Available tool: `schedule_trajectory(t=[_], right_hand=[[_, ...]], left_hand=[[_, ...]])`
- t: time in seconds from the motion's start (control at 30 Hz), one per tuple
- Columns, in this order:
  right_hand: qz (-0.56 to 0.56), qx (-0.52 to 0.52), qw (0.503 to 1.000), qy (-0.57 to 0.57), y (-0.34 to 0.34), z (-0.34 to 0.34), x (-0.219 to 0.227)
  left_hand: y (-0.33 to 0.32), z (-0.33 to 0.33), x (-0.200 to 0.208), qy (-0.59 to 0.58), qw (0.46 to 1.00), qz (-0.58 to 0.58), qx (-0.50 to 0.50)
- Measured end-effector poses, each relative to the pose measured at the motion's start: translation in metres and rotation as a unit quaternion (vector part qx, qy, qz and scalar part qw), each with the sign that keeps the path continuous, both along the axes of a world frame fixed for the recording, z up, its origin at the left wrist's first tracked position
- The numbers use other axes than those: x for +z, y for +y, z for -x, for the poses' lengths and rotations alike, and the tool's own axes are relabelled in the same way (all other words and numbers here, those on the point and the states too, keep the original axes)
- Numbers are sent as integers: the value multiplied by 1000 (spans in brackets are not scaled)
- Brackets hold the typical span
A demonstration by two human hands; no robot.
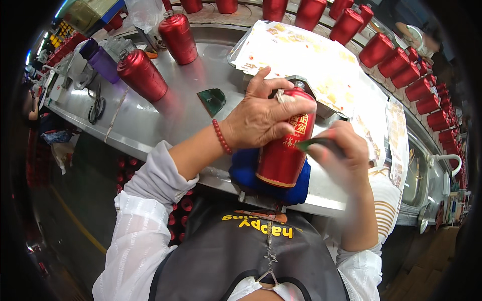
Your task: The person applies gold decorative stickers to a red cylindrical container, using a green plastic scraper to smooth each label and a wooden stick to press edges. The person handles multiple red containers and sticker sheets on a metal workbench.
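Note:
A shiny red bottle [281,163] with gold lettering lies tilted on a folded blue cloth [243,168] at the table's front edge. My left hand [258,110] is wrapped round its upper part, a small whitish scrap [285,96] by the fingers. My right hand [344,148], smeared by motion, pinches a dark green scraper-like piece [307,144] against the bottle's right side, next to the lettering. Left of the bottle, a similar dark green flat piece [212,102] lies on the metal table. Two more red bottles, one upright [177,39] and one leaning in view [142,75], stand farther left.
Printed label sheets [301,60] cover the table behind the bottle. Rows of red bottles [376,50] line a curved conveyor at the back and right. A purple bottle [100,60] and black scissors [95,108] are at the left. A white pipe [449,158] rises by a sink at right.

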State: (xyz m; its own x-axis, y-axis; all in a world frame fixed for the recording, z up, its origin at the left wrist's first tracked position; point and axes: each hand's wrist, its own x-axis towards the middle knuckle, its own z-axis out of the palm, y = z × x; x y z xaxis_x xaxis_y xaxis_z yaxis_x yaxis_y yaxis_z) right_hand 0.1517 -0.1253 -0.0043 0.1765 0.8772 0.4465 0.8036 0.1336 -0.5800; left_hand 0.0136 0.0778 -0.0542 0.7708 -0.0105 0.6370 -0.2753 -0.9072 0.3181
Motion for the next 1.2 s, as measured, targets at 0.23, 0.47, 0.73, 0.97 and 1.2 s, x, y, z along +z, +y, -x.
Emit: schedule_trajectory(t=[0.23,0.47,0.73,0.97,1.2], right_hand=[[-81,-100,935,-331,79,-11,23],[-4,46,998,-36,42,-12,2],[-88,-92,981,146,-6,-14,-16],[-70,-81,971,214,0,-19,-8],[-29,-14,962,271,30,-12,-13]], left_hand=[[-9,3,-24,-33,929,354,104],[13,-30,-16,158,656,736,-55],[49,-85,-29,339,564,744,-122],[69,40,15,1,772,636,-19],[55,288,66,-200,860,434,177]])
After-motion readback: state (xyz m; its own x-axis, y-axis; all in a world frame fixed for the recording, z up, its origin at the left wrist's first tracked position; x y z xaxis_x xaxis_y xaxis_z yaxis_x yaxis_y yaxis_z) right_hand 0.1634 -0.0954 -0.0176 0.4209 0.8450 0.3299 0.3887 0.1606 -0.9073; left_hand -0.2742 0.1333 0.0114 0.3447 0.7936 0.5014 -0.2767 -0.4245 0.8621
